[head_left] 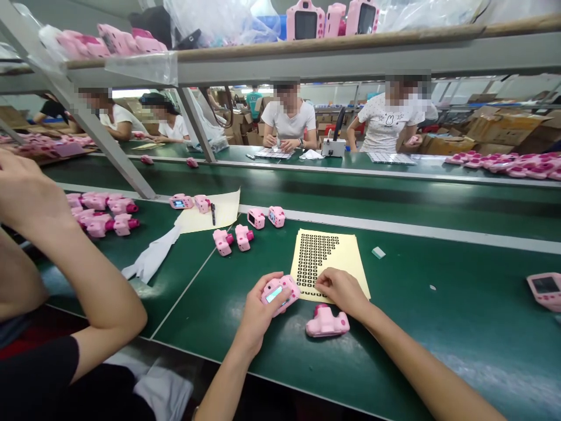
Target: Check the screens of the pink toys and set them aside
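Note:
My left hand is wrapped round a pink toy camera, its thumb over the back beside the lit screen. The right hand rests over a pale yellow sheet printed with rows of small black square stickers. Its thumb and fingertips are pinched together at the lower rows, and whatever lies between them is too small to make out. Just below that sheet, a second pink toy camera lies on the green table, close to my right wrist.
Several pink cameras stand left of the sheet, with more farther left. A co-worker's arm reaches in at left, near a black pen on paper. A small white-green block lies right. A shelf crosses overhead.

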`<state>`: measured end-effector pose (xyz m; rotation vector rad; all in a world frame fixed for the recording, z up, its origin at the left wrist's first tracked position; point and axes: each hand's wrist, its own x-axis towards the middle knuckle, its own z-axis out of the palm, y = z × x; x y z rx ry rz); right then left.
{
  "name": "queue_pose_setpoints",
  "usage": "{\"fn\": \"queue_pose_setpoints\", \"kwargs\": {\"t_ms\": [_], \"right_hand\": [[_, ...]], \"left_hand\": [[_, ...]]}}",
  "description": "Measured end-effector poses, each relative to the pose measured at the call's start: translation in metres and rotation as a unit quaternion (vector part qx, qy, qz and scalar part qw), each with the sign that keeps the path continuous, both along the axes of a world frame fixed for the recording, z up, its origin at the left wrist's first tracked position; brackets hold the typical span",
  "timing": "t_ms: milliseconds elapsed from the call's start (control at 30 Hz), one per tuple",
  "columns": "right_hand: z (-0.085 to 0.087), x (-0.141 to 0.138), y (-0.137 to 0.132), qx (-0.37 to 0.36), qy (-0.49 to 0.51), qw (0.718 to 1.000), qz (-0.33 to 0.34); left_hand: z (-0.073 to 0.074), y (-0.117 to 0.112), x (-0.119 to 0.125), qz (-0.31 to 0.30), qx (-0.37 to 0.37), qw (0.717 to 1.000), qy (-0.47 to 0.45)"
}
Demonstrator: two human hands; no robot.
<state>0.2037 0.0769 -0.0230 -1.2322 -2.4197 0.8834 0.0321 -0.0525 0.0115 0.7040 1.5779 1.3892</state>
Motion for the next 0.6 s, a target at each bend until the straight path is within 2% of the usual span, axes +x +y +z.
{"fn": "queue_pose_setpoints", "kwargs": {"t_ms": [200,367,500,600], "right_hand": [[0.002,0.000,0.000,0.028,-0.015,0.998,0.046],[0.001,0.003,-0.001,0.043,-0.010,0.997,0.071],[-0.002,0.008,0.001,0.031,0.000,0.997,0.073],[-0.003,0.013,0.004,-0.008,0.037,0.997,0.060]], "left_hand": [[-0.008,0.002,0.004,-0.002,0.029,0.999,0.016],[-0.010,0.003,0.010,0.008,0.045,0.997,0.065],[-0.013,0.004,0.011,-0.009,0.054,0.996,0.067],[-0.018,0.005,0.011,-0.005,0.056,0.994,0.097]]}}
